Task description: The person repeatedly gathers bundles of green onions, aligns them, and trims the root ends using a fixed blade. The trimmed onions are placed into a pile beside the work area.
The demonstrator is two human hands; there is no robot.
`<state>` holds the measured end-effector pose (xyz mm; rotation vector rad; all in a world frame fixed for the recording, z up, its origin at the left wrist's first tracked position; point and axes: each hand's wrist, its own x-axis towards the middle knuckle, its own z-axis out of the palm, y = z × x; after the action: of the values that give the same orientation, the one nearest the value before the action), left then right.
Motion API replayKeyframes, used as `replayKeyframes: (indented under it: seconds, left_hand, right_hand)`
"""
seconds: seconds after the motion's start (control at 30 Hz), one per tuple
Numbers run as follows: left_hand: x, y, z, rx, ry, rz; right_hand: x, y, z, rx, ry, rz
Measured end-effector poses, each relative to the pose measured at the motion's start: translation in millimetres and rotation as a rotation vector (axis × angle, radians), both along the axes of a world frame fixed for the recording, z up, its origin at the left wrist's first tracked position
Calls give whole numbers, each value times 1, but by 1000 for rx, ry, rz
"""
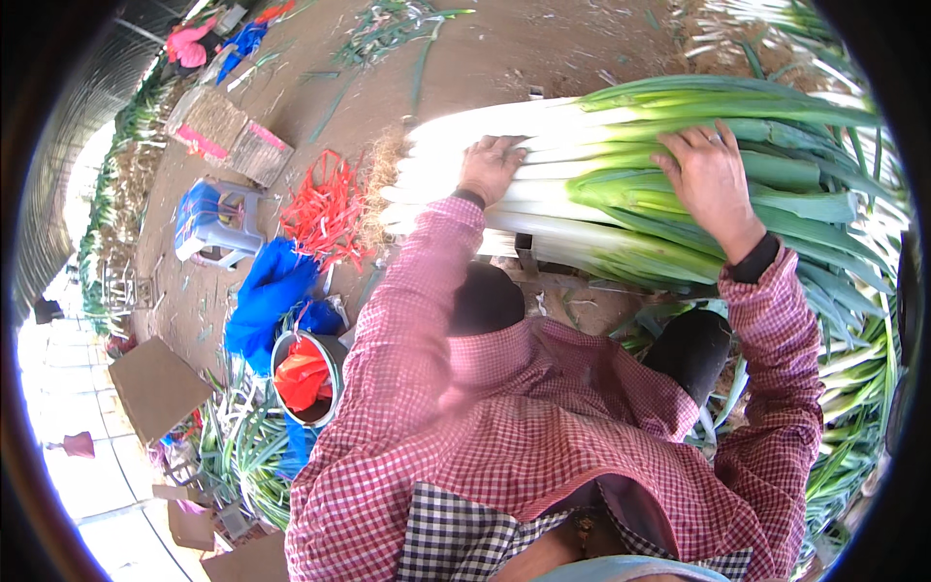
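A thick bundle of long green onions lies across a low metal stand in front of me. Its white stalks and brown roots point left, and the green leaves fan out to the right. My left hand rests on the white stalks near the root end, fingers bent over them. On the green part lies my right hand, a ring on one finger and its fingers spread. Neither hand closes around a stalk. The undersides of both palms are hidden.
Left of the bundle, red ribbon ties lie heaped on the dirt floor. Nearby are a plastic stool, a blue cloth and a bucket holding a red bag. More onions are piled right. A person is far left.
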<state>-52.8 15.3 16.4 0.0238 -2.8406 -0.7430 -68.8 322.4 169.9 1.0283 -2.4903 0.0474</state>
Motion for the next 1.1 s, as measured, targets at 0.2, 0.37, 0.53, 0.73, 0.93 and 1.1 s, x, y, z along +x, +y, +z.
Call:
replayKeyframes:
  seconds: [0.2,0.37,0.53,0.73,0.93,1.1]
  left_hand:
    - [-9,-11,-27,-140,173,-140]
    - [-4,-1,-25,-41,140,-4]
    - [6,7,-8,41,133,65]
    - [8,10,2,96,43,78]
    - [8,11,8,41,-76,98]
    - [8,12,10,64,-82,115]
  right_hand:
    - [-90,-40,8,203,-222,0]
    - [-132,-82,-29,214,-305,-4]
    - [-152,-102,-43,359,-632,-40]
    - [-154,-103,-40,381,-601,-18]
    - [-145,-112,-31,442,-570,-62]
    - [-136,-115,-20,482,-229,93]
